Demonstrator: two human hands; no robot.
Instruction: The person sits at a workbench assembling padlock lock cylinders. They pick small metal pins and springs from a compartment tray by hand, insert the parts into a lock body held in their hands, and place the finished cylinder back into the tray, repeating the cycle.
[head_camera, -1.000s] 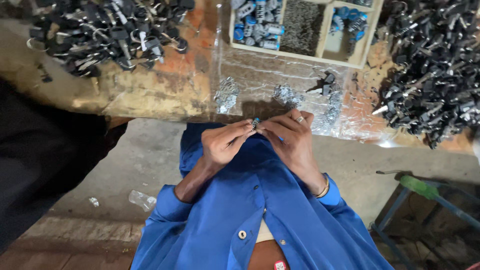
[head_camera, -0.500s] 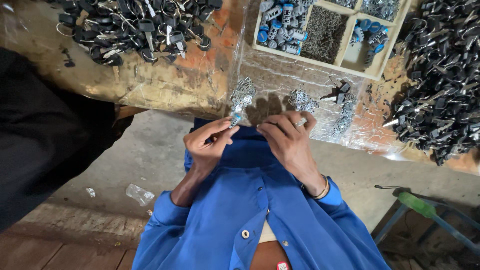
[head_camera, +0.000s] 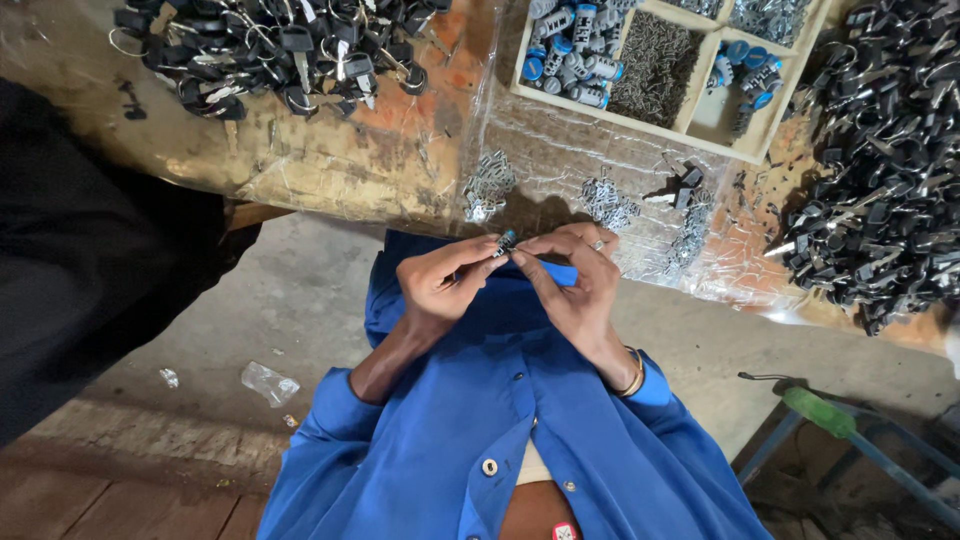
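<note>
My left hand (head_camera: 440, 280) and my right hand (head_camera: 575, 285) meet in front of my chest, just below the table edge. Between their fingertips they pinch a small blue and silver cylinder part (head_camera: 506, 240). My right hand wears a ring and a bangle at the wrist. On the table just beyond lie two small heaps of little metal plates (head_camera: 488, 185) (head_camera: 606, 202) on clear plastic sheet.
A wooden compartment tray (head_camera: 655, 65) holds blue-capped cylinders and small metal pins. Heaps of black-headed keys lie at the table's left (head_camera: 270, 50) and right (head_camera: 885, 170). A person in dark clothing (head_camera: 90, 280) stands at my left. A green-handled tool (head_camera: 820, 410) sits lower right.
My left hand reached out toward the left heap of metal plates half a second ago and has come back. Both hands are together on the small part again.
</note>
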